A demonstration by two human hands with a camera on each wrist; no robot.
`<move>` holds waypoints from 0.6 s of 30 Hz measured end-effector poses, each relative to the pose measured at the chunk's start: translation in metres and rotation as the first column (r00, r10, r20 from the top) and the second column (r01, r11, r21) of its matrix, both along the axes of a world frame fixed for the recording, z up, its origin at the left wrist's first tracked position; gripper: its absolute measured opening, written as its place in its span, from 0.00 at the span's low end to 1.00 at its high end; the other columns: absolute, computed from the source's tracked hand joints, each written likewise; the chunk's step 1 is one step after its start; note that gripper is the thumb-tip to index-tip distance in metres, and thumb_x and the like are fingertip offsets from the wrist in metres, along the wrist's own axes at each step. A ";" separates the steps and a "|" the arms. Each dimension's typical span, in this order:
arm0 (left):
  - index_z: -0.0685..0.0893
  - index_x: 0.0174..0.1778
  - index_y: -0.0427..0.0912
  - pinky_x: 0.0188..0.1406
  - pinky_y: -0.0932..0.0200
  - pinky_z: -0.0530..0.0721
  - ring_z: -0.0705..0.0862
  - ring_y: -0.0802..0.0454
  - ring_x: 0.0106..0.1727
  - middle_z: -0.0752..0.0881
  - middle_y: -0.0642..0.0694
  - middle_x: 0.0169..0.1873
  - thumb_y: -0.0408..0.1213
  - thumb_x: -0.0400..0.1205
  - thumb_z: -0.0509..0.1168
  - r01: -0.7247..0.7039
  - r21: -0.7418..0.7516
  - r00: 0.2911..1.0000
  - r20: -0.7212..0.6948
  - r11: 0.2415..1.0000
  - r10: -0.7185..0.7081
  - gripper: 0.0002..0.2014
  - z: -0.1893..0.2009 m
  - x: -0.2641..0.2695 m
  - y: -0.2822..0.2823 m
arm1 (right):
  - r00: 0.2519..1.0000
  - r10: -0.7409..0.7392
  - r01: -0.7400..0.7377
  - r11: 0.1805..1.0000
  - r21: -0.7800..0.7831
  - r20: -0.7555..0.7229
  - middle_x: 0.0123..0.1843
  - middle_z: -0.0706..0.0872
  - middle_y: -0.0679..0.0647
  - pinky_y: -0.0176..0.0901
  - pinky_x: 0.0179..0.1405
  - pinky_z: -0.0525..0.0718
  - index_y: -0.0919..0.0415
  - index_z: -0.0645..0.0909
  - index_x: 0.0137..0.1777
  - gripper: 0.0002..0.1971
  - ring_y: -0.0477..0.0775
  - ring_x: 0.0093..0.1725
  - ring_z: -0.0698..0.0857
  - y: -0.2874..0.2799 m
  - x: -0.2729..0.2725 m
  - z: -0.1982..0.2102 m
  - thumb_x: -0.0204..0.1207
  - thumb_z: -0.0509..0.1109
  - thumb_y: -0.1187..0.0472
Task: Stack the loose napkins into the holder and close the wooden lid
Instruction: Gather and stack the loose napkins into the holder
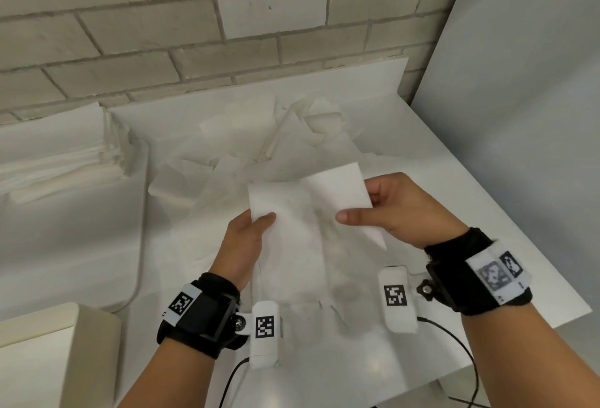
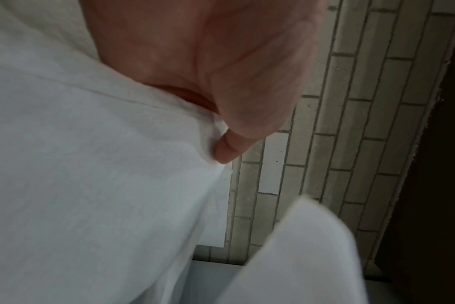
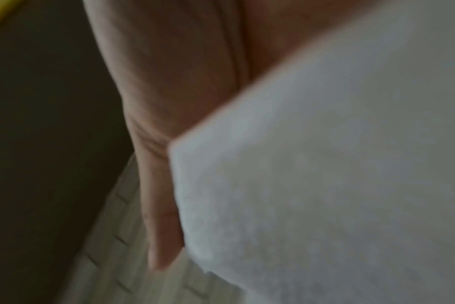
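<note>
Both hands hold one white napkin [image 1: 305, 203] up above the table. My left hand [image 1: 250, 229] pinches its left edge, thumb on top. My right hand [image 1: 383, 209] grips its right edge, thumb across the paper. The left wrist view shows the napkin [image 2: 91, 164] filling the left side under my thumb [image 2: 229, 150]. In the blurred right wrist view the napkin [image 3: 325, 174] covers most of the frame beside my fingers [image 3: 161, 216]. A heap of loose napkins [image 1: 259, 141] lies on the white table [image 1: 470, 212] behind my hands. A neat stack of napkins [image 1: 58, 151] sits at far left. No holder is identifiable.
A brick wall [image 1: 162, 34] runs behind the table. A pale panel [image 1: 526, 82] stands at the right. A cream box-like object [image 1: 65, 352] sits at the lower left corner. Cables [image 1: 454, 342] trail off the table's front edge from my wristbands.
</note>
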State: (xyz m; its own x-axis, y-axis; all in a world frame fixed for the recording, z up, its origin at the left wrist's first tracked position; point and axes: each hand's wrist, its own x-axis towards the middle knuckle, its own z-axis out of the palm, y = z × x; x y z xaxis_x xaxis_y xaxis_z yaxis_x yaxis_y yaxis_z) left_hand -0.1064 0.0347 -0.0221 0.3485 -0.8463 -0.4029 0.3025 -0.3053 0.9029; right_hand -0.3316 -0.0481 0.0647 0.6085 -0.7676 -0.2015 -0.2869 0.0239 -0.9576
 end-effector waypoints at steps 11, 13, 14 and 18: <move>0.88 0.57 0.44 0.61 0.51 0.84 0.88 0.41 0.60 0.91 0.40 0.53 0.58 0.84 0.61 0.043 0.069 0.997 -0.072 0.997 -0.038 0.22 -0.002 -0.001 0.005 | 0.976 -0.144 0.159 0.984 0.080 -0.165 0.47 0.93 0.60 0.50 0.49 0.91 0.67 0.90 0.47 0.12 0.58 0.45 0.92 -0.012 0.076 -0.081 0.71 0.82 0.58; 0.87 0.65 0.39 0.65 0.43 0.83 0.89 0.38 0.62 0.91 0.36 0.58 0.60 0.88 0.56 0.023 0.080 0.976 -0.216 0.996 -0.005 0.28 -0.002 0.002 0.008 | 0.967 -0.132 0.144 0.989 0.039 -0.219 0.46 0.93 0.59 0.53 0.53 0.90 0.67 0.90 0.48 0.14 0.58 0.46 0.92 -0.012 0.079 -0.091 0.70 0.83 0.55; 0.86 0.65 0.38 0.64 0.43 0.83 0.89 0.39 0.61 0.91 0.36 0.58 0.55 0.89 0.57 0.048 0.071 0.979 -0.200 0.996 -0.033 0.25 -0.005 0.002 0.007 | 0.970 -0.122 0.132 0.991 0.035 -0.212 0.46 0.94 0.56 0.53 0.54 0.90 0.64 0.90 0.49 0.13 0.55 0.47 0.92 -0.011 0.080 -0.092 0.71 0.82 0.55; 0.86 0.62 0.34 0.56 0.47 0.87 0.92 0.40 0.55 0.92 0.36 0.55 0.31 0.86 0.65 0.087 0.044 0.995 0.041 0.995 -0.089 0.11 -0.009 0.002 0.008 | 0.981 -0.121 0.122 0.993 -0.005 -0.153 0.53 0.92 0.50 0.54 0.59 0.88 0.58 0.86 0.58 0.17 0.49 0.52 0.91 -0.006 0.081 -0.085 0.73 0.80 0.53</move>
State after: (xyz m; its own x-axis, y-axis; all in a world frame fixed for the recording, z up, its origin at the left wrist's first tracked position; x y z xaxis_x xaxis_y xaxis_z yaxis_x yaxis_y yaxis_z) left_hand -0.1043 0.0427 -0.0309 0.2914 -0.8569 -0.4252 0.2339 -0.3671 0.9003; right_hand -0.2506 -0.0545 -0.0200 0.4724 -0.8327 -0.2888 -0.4246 0.0722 -0.9025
